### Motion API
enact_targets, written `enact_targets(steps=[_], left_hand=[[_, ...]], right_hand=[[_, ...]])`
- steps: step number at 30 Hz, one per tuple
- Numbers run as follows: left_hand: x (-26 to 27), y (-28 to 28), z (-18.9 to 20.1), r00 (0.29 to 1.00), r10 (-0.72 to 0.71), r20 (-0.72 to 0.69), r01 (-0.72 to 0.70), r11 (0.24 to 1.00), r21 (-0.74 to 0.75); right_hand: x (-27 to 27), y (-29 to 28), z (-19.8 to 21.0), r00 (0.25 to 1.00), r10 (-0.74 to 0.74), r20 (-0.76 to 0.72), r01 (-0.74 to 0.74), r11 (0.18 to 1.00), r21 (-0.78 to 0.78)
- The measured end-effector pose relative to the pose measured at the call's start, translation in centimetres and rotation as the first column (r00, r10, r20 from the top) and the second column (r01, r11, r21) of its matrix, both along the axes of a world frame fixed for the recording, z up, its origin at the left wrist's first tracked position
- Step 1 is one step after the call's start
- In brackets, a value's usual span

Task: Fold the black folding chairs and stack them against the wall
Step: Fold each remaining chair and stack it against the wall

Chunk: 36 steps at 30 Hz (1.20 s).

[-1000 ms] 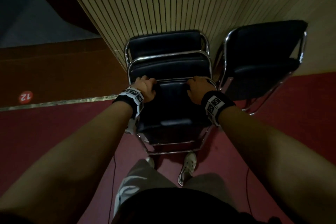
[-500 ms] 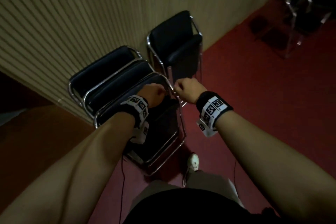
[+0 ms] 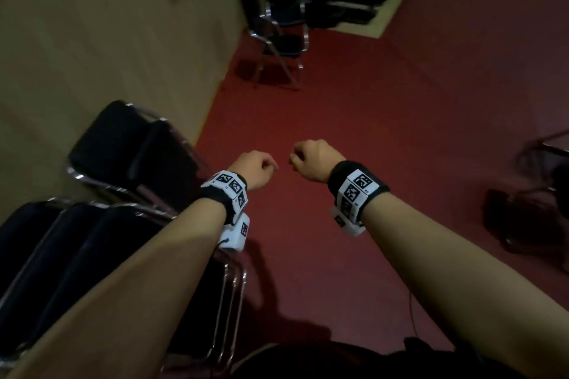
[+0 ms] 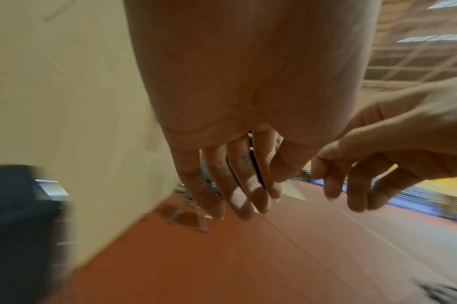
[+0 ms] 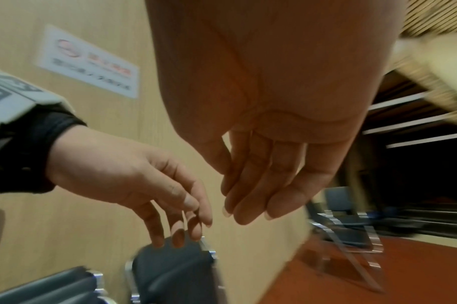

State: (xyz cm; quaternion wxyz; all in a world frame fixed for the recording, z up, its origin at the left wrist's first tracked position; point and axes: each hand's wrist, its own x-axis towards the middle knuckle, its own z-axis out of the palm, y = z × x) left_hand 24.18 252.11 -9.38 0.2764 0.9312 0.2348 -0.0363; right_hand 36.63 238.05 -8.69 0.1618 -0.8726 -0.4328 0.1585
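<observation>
Red carpet (image 3: 354, 138) lies under both empty, loosely curled hands: left hand (image 3: 254, 171), right hand (image 3: 312, 160). Stacked black chairs (image 3: 77, 249) stand against the beige wall (image 3: 92, 40) at left, another chair (image 3: 129, 144) just beyond.

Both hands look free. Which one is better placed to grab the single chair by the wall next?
Left, probably. The left hand hangs empty right beside the single chair at the wall. The right hand, also empty, is over open red floor, farther from it.
</observation>
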Motion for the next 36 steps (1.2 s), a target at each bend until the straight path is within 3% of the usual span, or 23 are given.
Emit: enact_targets(steps=[1,2,4,5,7,8,10,11,13,17,19,25,29,36], left_hand=[[2.9,-3.3,0.0,0.998,-0.065,0.003,0.065,0.998,-0.010],[2.8,-3.2,-0.1,0.999,-0.053,-0.009,0.052,0.999,-0.010],[8.7,-11.8,-0.3,0.983,-0.182,0.012,0.183,0.983,-0.013],[8.7,-11.6,-0.6,0.986,-0.167,0.004,0.167,0.986,-0.023],[14.2,-20.8,-1.6,0.962,-0.271,0.035,0.273,0.960,-0.062],[14.1,-20.6,-1.7,0.966,-0.255,0.026,0.257,0.964,-0.074],[18.7,-30.0,-3.0,0.932,-0.358,0.055,0.362,0.926,-0.108],[18.7,-29.8,-3.2,0.935,-0.351,0.050,0.354,0.928,-0.117],[22.5,-38.6,-4.4,0.889,-0.455,0.050,0.457,0.878,-0.142],[24.9,-45.4,-4.8,0.846,-0.532,0.034,0.529,0.829,-0.184],[27.9,-51.5,-3.8,0.791,-0.611,0.038,0.606,0.773,-0.188],[33.4,-57.3,-4.8,0.710,-0.704,-0.008,0.689,0.698,-0.197],[36.7,-58.7,-6.3,0.680,-0.731,-0.057,0.706,0.674,-0.220],[49.9,-64.1,-7.1,0.582,-0.813,-0.018,0.788,0.569,-0.233]], right_hand=[[1.5,-4.5,0.3,0.997,-0.071,-0.008,0.071,0.997,-0.003],[1.3,-4.5,0.1,0.998,-0.065,-0.003,0.065,0.998,0.001],[4.8,-14.8,0.4,0.979,-0.206,0.001,0.206,0.978,-0.029],[4.7,-14.8,0.3,0.980,-0.197,0.016,0.197,0.980,-0.027],[8.1,-25.6,0.6,0.945,-0.323,0.047,0.326,0.943,-0.070],[8.4,-25.8,0.5,0.946,-0.315,0.074,0.320,0.943,-0.084],[11.2,-36.7,0.7,0.901,-0.420,0.111,0.433,0.887,-0.159],[11.6,-37.1,0.6,0.902,-0.413,0.126,0.430,0.887,-0.172],[13.2,-47.3,0.3,0.852,-0.503,0.147,0.524,0.822,-0.224],[13.3,-56.2,-0.6,0.774,-0.624,0.105,0.628,0.737,-0.250],[14.1,-62.9,-0.2,0.692,-0.715,0.099,0.710,0.651,-0.269],[16.2,-69.5,-2.2,0.568,-0.822,0.039,0.800,0.540,-0.262],[17.8,-70.8,-3.2,0.541,-0.841,0.002,0.811,0.521,-0.266],[28.1,-75.1,-3.5,0.427,-0.901,0.079,0.877,0.392,-0.276]])
